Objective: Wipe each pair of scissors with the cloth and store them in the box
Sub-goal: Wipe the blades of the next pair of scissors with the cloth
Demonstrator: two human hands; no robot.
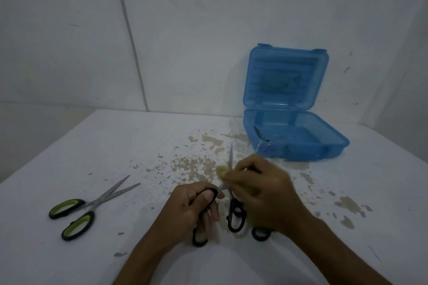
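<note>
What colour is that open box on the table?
Translucent blue box, seen in the head view.

Left hand (194, 206) grips handle of black scissors (234, 213), held open, one blade pointing to 12 o'clock. Right hand (259, 190) pinches yellow-green cloth (221, 171) on that blade; motion-blurred. Green-handled scissors (85, 209) lie open at 9 o'clock, well apart. Blue box (298, 143), lid up, at 1 o'clock on stained white table (115, 146).

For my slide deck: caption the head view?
Left hand holds black scissors; right hand wipes with cloth near open blue box.
</note>
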